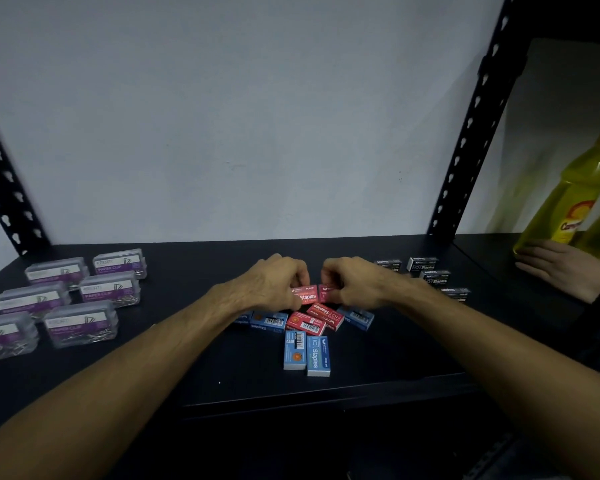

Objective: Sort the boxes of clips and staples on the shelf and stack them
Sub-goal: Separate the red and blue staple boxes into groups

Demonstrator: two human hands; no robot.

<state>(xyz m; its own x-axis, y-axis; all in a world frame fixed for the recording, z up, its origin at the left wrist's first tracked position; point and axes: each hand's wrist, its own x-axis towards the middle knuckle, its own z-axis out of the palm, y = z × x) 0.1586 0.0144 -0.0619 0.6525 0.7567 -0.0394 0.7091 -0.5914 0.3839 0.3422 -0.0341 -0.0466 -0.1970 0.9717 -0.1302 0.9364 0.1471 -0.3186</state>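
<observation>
On the dark shelf my left hand grips a red staples box by its left end. My right hand grips a second red staples box right beside it; the two boxes stand side by side, nearly touching. Below them lie two more red boxes and several blue staples boxes, loose and at mixed angles. Clear paper clip boxes with purple labels stand in rows at the left. Black staples boxes sit at the back right.
Black perforated uprights frame the shelf against a white wall. On the neighbouring shelf to the right, another person's hand rests by yellow bottles. The shelf's front edge runs just below the blue boxes.
</observation>
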